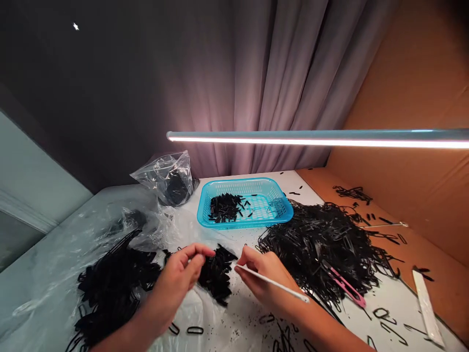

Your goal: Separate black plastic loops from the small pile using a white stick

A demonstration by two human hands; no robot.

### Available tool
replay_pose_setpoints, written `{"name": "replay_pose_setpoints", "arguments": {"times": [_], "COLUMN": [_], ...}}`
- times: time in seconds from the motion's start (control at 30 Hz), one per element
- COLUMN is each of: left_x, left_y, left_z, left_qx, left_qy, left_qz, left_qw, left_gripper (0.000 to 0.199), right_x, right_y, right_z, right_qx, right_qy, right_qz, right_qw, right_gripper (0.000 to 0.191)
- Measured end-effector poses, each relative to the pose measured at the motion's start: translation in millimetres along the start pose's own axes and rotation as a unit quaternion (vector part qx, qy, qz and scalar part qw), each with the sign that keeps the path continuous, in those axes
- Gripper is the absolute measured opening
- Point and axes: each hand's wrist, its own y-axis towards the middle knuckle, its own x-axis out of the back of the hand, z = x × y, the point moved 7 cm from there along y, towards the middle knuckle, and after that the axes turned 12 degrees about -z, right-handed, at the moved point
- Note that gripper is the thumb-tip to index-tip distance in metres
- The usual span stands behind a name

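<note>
My right hand (258, 269) is closed around a thin white stick (273, 282), which slants down to the right across the hand. Facing it, my left hand (183, 271) has its fingers curled, thumb and index finger near each other; whether something small sits between them I cannot make out. Between the hands lies a small pile of short black pieces (216, 276), beside the left fingertips. Behind it stands a blue plastic basket (242, 225) with black pieces heaped at its left end.
A large heap of black loops (322, 244) spreads at the right, with a pink cutter (346, 286) on it. More black pieces (117, 283) lie on clear plastic at the left. Behind are a clear bag (172, 178) and a lit tube lamp (311, 139). A white strip (427, 305) lies far right.
</note>
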Motion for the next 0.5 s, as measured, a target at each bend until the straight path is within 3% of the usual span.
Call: {"name": "replay_pose_setpoints", "arguments": {"times": [0.07,0.1,0.2,0.37,0.5], "left_x": [0.2,-4.7,-29.6,-70.5,-76.3], "left_y": [23.5,37.5,87.4,150.4,150.4], "left_z": [-33.6,-52.9,-86.0,-87.2,-88.6], "left_qx": [-0.066,-0.117,-0.171,-0.239,-0.301], "left_qy": [0.067,0.102,0.139,0.224,0.276], "left_qz": [-0.037,-0.042,-0.033,-0.015,-0.009], "left_qw": [0.995,0.987,0.975,0.945,0.913], "left_gripper": [0.025,0.024,0.02,0.02,0.02], "right_x": [-1.1,-1.6,-4.3,-13.6,-9.5], "right_y": [-2.0,-2.8,-4.1,-2.6,6.1], "right_z": [6.2,9.1,16.2,15.7,-8.5], "right_qx": [0.042,0.06,0.094,0.117,0.068], "right_qy": [0.012,0.022,0.051,0.071,0.042], "right_qz": [0.007,0.007,0.006,0.02,-0.035], "right_qw": [0.999,0.998,0.994,0.99,0.996], "right_gripper": [0.012,0.011,0.006,0.014,0.009]}}
